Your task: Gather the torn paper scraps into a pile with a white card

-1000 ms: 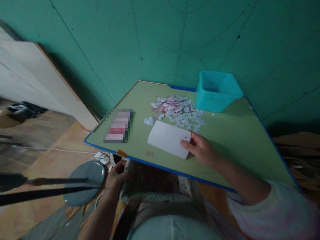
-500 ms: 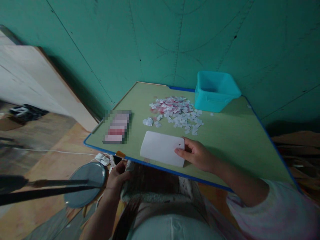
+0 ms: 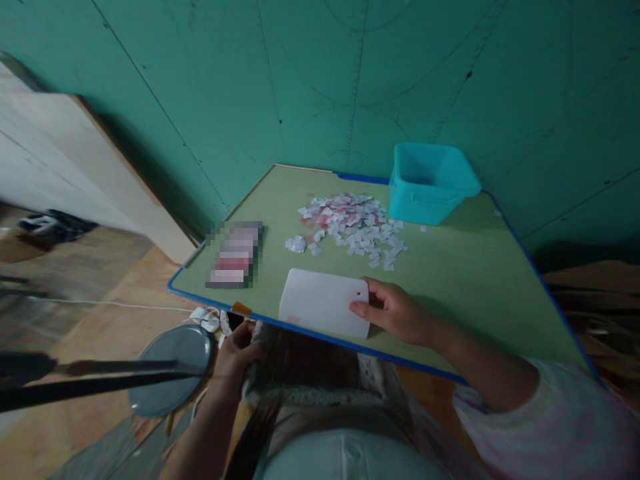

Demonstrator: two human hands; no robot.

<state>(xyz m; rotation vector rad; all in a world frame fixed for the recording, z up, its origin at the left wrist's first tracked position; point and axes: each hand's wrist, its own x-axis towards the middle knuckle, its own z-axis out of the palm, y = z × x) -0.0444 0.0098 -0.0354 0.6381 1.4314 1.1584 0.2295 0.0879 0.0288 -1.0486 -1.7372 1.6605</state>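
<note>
My right hand [image 3: 395,312] grips the right end of a flat white plastic card [image 3: 323,302] with a small hole, held low over the green table [image 3: 465,280] near its front edge. A heap of small white and pink paper pieces [image 3: 353,230] lies beyond the card in the middle of the table. A turquoise tub [image 3: 430,181] stands behind the heap at the back. My left hand [image 3: 235,357] is below the table's front edge, its fingers curled on dark fabric [image 3: 280,373] in my lap.
A blurred-out pink and dark object [image 3: 235,253] lies at the table's left edge. A round grey base [image 3: 167,367] with a dark pole and white cables sit on the wooden floor to the left. A teal wall closes the back.
My right hand has pulled the white card away from the paper heap toward the table's front edge. The left hand has stayed put.
</note>
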